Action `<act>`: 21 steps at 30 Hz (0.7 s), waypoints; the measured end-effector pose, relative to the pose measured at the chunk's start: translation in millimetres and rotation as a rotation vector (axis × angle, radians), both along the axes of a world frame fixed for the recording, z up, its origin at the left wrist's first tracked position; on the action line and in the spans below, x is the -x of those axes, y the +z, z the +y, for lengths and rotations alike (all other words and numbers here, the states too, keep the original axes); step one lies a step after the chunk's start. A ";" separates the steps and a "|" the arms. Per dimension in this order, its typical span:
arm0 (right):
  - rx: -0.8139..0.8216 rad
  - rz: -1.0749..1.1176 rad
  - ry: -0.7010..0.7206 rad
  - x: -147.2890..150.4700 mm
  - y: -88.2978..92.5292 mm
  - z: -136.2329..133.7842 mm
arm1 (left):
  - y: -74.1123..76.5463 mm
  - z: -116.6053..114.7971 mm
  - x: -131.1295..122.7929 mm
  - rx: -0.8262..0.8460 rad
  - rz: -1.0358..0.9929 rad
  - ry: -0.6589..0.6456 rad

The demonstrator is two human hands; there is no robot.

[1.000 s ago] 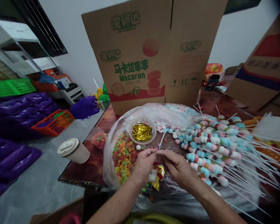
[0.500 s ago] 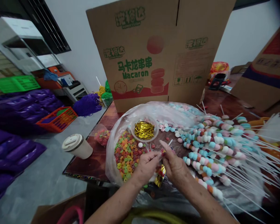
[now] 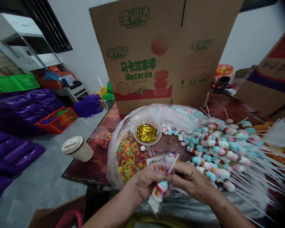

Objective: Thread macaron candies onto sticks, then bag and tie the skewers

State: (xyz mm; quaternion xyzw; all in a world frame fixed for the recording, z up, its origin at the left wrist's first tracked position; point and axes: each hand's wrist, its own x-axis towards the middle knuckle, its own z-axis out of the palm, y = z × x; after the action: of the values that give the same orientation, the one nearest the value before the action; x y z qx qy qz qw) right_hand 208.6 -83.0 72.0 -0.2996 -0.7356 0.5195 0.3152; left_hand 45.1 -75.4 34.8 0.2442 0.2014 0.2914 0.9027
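At lower centre, my left grip (image 3: 147,179) and right grip (image 3: 192,179) pinch the wrapped candy skewer (image 3: 158,192) beside its stick (image 3: 174,163), safest since it's probably light, squashy and slippery.

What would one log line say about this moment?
left hand: holding wrapped candy skewer | right hand: at its white stick's base, grip unclear | nearby: gold strips in round tub, loose ring candies

The left hand (image 3: 147,179) and right hand (image 3: 192,180) are presenting bare. The left forearm (image 3: 114,203) and right forearm (image 3: 228,207) are likewise showing bare, each narrowing toward an unadorned wrist and broadening toward the lower edge of the view. The upper arms are falling outside it, so upper garments are going unrecorded.
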 end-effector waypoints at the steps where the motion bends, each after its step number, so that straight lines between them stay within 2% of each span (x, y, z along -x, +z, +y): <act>1: 0.009 -0.007 -0.097 3.8 -5.3 -0.2 | -0.7 -0.3 -0.5 0.019 0.013 0.046; 3: -0.051 -0.062 -0.302 10.7 -17.9 -0.5 | -2.0 -0.7 -3.2 0.058 0.085 0.176; 5: -0.203 -0.177 -0.421 14.0 -27.1 -0.2 | -2.5 -1.4 -9.0 0.058 0.155 0.344; 8: -0.602 -0.338 -0.519 11.2 -27.1 0.8 | 1.3 -2.5 -19.9 -0.078 0.265 0.586; 9: -0.746 -0.378 -0.567 9.5 -24.4 0.3 | 4.7 -2.5 -22.0 -0.125 0.319 0.631; 11: -0.981 -0.445 -0.640 7.6 -19.4 -3.3 | 15.2 -1.2 -20.1 -0.151 0.418 0.597; 13: -1.073 -0.485 -0.563 8.8 -18.5 -9.5 | 29.1 1.3 -8.0 -0.122 0.415 0.470; 14: -1.035 -0.491 -0.480 10.2 -20.0 -12.6 | 35.7 2.6 1.4 -0.114 0.374 0.390; 16: -0.793 -0.472 -0.384 13.6 -25.1 -16.6 | 44.7 3.6 21.7 -0.180 0.299 0.396; 17: -0.608 -0.444 -0.426 15.3 -27.5 -17.3 | 45.9 3.0 30.2 -0.210 0.300 0.361; 19: -0.302 -0.330 -0.555 19.8 -30.7 -17.1 | 42.8 0.0 39.3 -0.218 0.364 0.189; 21: -0.193 -0.180 -0.561 26.4 -31.2 -17.1 | 37.2 -3.5 37.2 -0.204 0.397 0.117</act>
State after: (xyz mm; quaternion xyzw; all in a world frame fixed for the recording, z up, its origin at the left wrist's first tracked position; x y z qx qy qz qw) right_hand 182.2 -100.1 40.8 -0.5045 -0.6950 0.3115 0.4068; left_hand 7.9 -78.9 72.1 0.3748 0.3585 0.3085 0.7974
